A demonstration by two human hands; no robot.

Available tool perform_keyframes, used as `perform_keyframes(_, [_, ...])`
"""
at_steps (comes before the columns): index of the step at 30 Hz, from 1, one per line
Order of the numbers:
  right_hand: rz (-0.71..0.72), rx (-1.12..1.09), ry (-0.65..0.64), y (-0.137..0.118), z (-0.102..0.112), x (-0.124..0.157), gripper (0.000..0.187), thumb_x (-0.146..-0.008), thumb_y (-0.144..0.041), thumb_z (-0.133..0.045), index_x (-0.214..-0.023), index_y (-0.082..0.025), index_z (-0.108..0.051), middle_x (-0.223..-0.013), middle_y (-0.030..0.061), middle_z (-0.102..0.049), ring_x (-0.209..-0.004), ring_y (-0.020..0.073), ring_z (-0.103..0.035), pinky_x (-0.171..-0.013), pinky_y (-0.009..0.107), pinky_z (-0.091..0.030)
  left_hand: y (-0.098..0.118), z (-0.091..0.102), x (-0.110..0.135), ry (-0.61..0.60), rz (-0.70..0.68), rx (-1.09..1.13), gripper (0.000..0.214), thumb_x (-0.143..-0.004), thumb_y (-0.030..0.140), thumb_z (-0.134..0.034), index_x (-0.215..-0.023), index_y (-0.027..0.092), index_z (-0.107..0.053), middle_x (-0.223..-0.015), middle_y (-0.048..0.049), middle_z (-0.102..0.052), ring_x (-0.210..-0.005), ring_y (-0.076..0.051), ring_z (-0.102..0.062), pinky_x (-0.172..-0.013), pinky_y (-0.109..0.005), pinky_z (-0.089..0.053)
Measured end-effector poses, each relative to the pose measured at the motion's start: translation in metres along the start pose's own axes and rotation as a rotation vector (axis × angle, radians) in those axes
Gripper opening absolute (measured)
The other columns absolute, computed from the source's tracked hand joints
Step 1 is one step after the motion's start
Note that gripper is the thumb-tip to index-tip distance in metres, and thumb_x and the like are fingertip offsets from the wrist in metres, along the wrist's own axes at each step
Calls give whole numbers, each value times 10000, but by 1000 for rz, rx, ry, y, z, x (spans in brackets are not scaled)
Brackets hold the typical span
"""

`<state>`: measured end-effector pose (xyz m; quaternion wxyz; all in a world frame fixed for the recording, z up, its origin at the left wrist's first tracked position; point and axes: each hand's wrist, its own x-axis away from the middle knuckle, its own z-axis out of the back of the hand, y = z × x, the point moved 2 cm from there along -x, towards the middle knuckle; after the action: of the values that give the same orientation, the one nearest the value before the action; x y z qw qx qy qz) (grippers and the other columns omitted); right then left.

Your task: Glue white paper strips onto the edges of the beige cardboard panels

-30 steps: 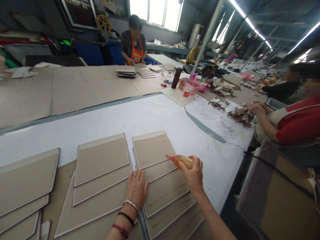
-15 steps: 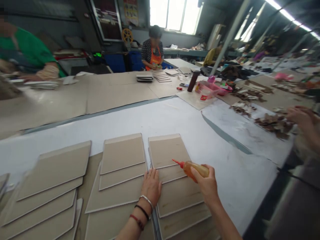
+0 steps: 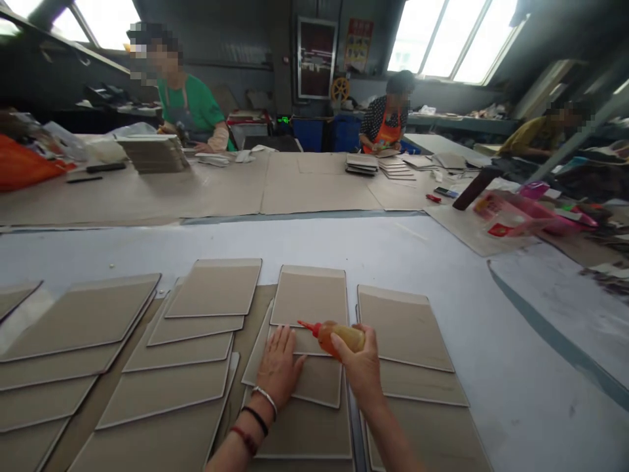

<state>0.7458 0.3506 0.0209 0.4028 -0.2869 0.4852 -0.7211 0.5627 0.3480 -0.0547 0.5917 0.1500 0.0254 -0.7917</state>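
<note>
My right hand [image 3: 363,357] is wrapped round a squeeze bottle [image 3: 344,335] of amber liquid with a red nozzle. The bottle lies tilted, its tip pointing left, just over the lower edge of the top beige panel [image 3: 309,295] in the middle column. My left hand [image 3: 278,367] rests flat, fingers stretched out, on the overlapping panels of that same column. To the right, another column of panels [image 3: 396,328] shows faint brownish streaks. More overlapping panels [image 3: 213,288] lie in columns to the left. Whether liquid is leaving the nozzle is too small to tell.
A white table surface [image 3: 314,239] extends beyond the panels. On the far table stand a stack of boards [image 3: 154,156], a dark cylinder [image 3: 476,189] and a pink basket [image 3: 521,213]. Several people work across it, one in a green top [image 3: 201,101].
My view has turned left. Both hands have shifted from the right-hand column's area to the middle column, the bottle still in my right hand and my left hand flat on the panels.
</note>
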Motion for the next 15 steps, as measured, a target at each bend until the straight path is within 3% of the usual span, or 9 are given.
perform_keyframes(3, [29,58,-61,-10,-29,3,461,-605,-421,-659,-972,-207,-481,-949,41,-524,-861,209,-532,-816,348,-426,-5,-9,7,28,0,30,474,-815,354,-445,-1219,106,-434,-1280,-186,-490,-1216,-303,-414,-958,-491,-400])
perform_keyframes(7, [65,84,-65,-18,-51,6,444,-607,-412,-659,-966,-212,-489,-968,43,-515,-886,213,-522,-821,337,-424,-2,-14,10,47,18,87,513,-793,294,-470,-1263,112,-375,-1298,-178,-474,-1221,-306,-407,-961,-499,-397])
perform_keyframes(11, [103,153,-73,-20,-61,10,427,-616,-394,-654,-965,-211,-493,-975,45,-506,-904,215,-512,-836,335,-413,-2,-13,9,36,30,111,541,-766,248,-505,-1266,93,-368,-1300,-174,-474,-1223,-304,-403,-964,-493,-401])
perform_keyframes(15, [135,204,-34,-20,-57,9,424,-617,-403,-652,-961,-209,-497,-963,45,-511,-894,219,-513,-822,335,-411,-2,-11,8,-7,44,132,516,-751,216,-514,-1242,97,-408,-1302,-177,-471,-1226,-305,-398,-969,-498,-395])
